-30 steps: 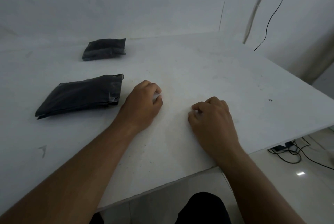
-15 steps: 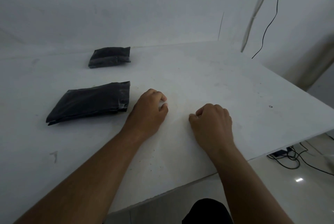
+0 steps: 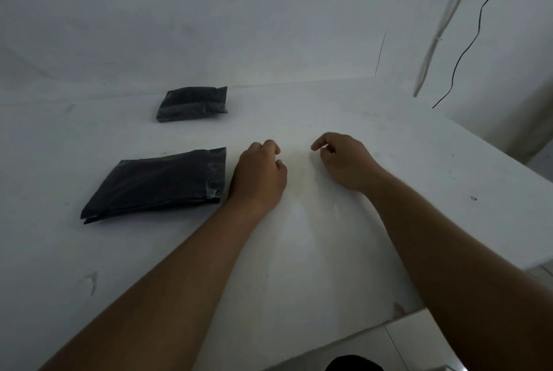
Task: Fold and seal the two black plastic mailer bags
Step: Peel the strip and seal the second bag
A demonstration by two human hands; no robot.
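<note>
The nearer folded black plastic mailer bag [image 3: 155,185] was seen lying flat on the left part of the flat white bench [image 3: 419,137]. Its flap end, crossed by a glossy strip, was turned to the right, and a folded edge showed along its near side. The farther folded black plastic mailer bag [image 3: 193,103], smaller in the view, was laid flat well behind it, near the back edge of the bench, apart from the first and touched by nothing.

Just beside the flap end of the nearer bag the left hand [image 3: 258,173] was rested on the bench, knuckles up; whether it touched the bag could not be told. Its grip was curled in, with the thumb laid against the forefinger, and whether anything was pinched there could not be told. The right hand [image 3: 344,161] was placed to the right of it, with bare bench between the two. Its grip was loosely curled, the forefinger bent forward, and nothing was held in it. Both bare forearms were stretched in from the near edge.

The bench was marked by small specks and scuffs. Behind it a pale wall [image 3: 269,26] was seen, with a thin black cable [image 3: 479,26] and a white cord [image 3: 439,32] hung down at the right. Pale floor tiles [image 3: 419,346] were seen at the lower right.
</note>
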